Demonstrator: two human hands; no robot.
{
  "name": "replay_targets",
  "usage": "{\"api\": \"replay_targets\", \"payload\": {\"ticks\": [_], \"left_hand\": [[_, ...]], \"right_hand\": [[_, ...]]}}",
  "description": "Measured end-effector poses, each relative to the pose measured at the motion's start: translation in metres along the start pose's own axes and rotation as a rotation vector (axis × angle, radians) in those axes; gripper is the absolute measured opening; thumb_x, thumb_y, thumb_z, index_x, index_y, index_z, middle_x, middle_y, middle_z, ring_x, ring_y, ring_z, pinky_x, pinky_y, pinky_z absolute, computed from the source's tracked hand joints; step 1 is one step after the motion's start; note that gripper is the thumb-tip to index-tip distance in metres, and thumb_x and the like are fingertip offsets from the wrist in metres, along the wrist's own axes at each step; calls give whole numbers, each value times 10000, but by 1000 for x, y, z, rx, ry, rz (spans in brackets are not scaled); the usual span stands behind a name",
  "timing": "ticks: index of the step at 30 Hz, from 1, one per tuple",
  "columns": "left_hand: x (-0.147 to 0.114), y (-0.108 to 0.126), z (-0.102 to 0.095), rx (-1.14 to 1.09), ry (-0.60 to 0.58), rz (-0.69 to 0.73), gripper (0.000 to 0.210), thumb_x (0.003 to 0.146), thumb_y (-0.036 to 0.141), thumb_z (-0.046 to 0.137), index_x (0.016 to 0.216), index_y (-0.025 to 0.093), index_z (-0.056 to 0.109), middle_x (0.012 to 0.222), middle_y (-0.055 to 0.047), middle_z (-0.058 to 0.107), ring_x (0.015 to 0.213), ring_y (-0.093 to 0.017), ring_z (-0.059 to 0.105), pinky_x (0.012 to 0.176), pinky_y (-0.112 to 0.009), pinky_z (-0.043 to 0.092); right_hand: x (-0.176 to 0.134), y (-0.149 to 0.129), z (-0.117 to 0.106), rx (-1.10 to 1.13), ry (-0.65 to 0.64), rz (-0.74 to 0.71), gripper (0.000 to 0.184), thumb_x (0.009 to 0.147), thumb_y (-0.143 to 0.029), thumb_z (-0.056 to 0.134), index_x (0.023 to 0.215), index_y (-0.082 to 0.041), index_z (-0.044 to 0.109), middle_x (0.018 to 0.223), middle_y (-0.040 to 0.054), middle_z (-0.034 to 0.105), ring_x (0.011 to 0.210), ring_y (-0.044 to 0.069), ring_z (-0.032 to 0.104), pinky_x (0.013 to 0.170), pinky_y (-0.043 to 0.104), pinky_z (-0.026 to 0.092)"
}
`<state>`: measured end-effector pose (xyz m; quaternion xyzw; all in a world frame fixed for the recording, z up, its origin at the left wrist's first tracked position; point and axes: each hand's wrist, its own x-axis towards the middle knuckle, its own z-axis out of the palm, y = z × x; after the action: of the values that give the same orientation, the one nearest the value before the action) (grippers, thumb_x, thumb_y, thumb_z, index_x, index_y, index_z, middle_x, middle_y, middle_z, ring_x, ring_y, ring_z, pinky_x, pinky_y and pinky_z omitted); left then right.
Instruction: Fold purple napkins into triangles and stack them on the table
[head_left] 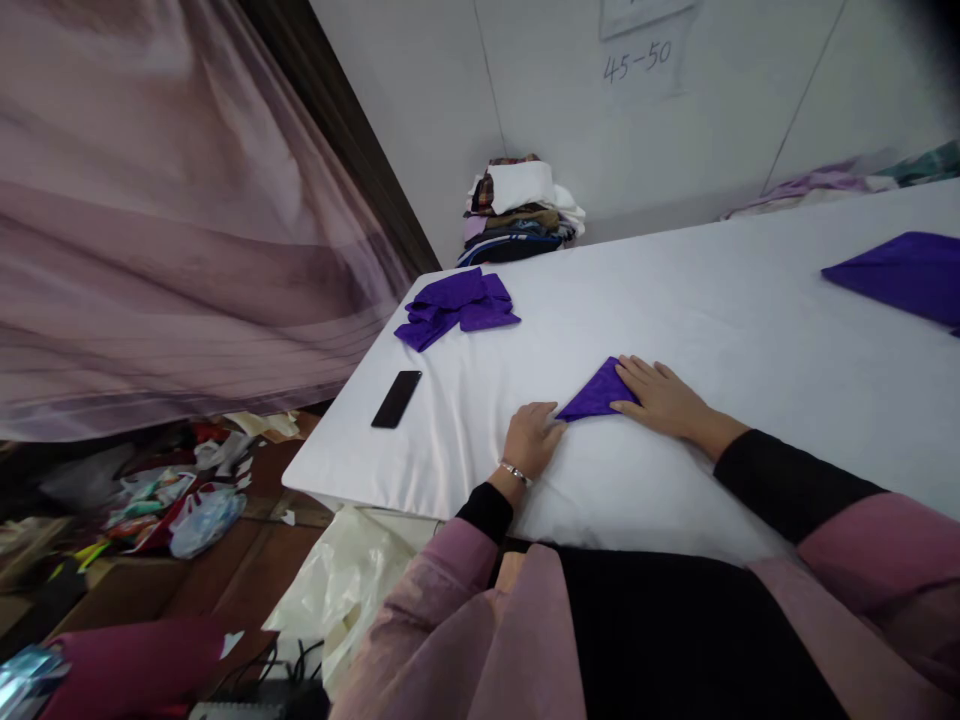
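Observation:
A small purple cloth, folded into a triangle, lies flat on the white-covered table in front of me. My left hand, with a bracelet at the wrist, pinches the cloth's left corner between thumb and fingers. Over the right side of the same cloth rests my right hand, its fingers stretched out and the thumb apart, pressing near the edge. Part of the cloth's right edge is hidden under those fingers.
A loosely folded purple cloth and a black phone lie on the table's left side. Another purple cloth is at the far right. Stacked clothes stand behind the table; a pink curtain hangs left, above floor clutter.

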<state>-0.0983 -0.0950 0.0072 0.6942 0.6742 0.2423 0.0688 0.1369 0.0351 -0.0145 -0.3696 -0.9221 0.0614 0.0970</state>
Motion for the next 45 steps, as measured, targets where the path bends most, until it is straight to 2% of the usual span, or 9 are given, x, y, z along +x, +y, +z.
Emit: {"api": "replay_targets", "payload": {"ticks": [4, 11, 18, 23, 31, 39, 43, 45], "left_hand": [[14, 16, 7, 15, -37, -43, 320, 775, 282, 659, 1071, 179, 596, 958, -45, 655, 933, -202, 572, 863, -360, 450], [18, 21, 9, -25, -50, -42, 432, 742, 299, 685, 1134, 185, 546, 1003, -42, 636, 937, -205, 559, 863, -354, 432], [18, 22, 10, -31, -55, -81, 161, 817, 241, 576, 973, 208, 594, 944, -30, 636, 892, -184, 566, 820, -317, 457], [19, 22, 10, 31, -60, -94, 115, 844, 207, 530, 942, 218, 589, 930, -26, 630, 906, -181, 561, 816, -305, 460], [23, 22, 9, 208, -157, -29, 125, 857, 156, 469, 934, 208, 551, 933, -39, 604, 902, -193, 542, 798, -318, 457], [20, 16, 9, 241, -156, 6, 209, 809, 85, 466, 943, 206, 573, 954, -48, 584, 923, -191, 530, 806, -316, 464], [17, 10, -2, 231, -182, 42, 269, 783, 65, 466, 944, 217, 620, 978, -40, 605, 919, -183, 545, 810, -315, 472], [18, 12, -8, 192, -152, 50, 293, 761, 52, 478, 931, 226, 641, 1015, -29, 622, 943, -180, 552, 838, -320, 467]], "right_hand": [[1, 2, -1, 13, -11, 9, 789, 858, -660, 224, 1472, -166, 187, 1500, 119, 255, 1372, 293, 208, 1081, 504, 218], [4, 3, -3, 48, -54, 41, 759, 858, -660, 223, 1463, -201, 231, 1502, 101, 252, 1373, 284, 207, 1086, 502, 219], [1, 9, -2, 97, -43, 25, 700, 870, -635, 243, 1462, -262, 228, 1526, 59, 189, 1383, 287, 161, 1095, 510, 192], [-2, 8, -5, 84, -34, -20, 707, 868, -642, 264, 1453, -247, 254, 1527, 71, 177, 1388, 286, 139, 1092, 502, 198], [-4, 9, -2, 39, -25, -84, 754, 839, -689, 271, 1458, -259, 237, 1529, 73, 173, 1380, 318, 160, 1083, 542, 176], [-3, 8, 0, 29, -34, -81, 769, 831, -701, 267, 1448, -243, 268, 1517, 92, 211, 1377, 314, 178, 1080, 543, 186], [-2, 7, -1, 15, -39, -74, 772, 827, -703, 278, 1435, -228, 302, 1511, 107, 229, 1376, 304, 186, 1083, 528, 192], [-2, 6, -1, 7, -32, -80, 763, 830, -700, 275, 1432, -233, 306, 1509, 108, 235, 1376, 299, 190, 1076, 530, 204]]}}
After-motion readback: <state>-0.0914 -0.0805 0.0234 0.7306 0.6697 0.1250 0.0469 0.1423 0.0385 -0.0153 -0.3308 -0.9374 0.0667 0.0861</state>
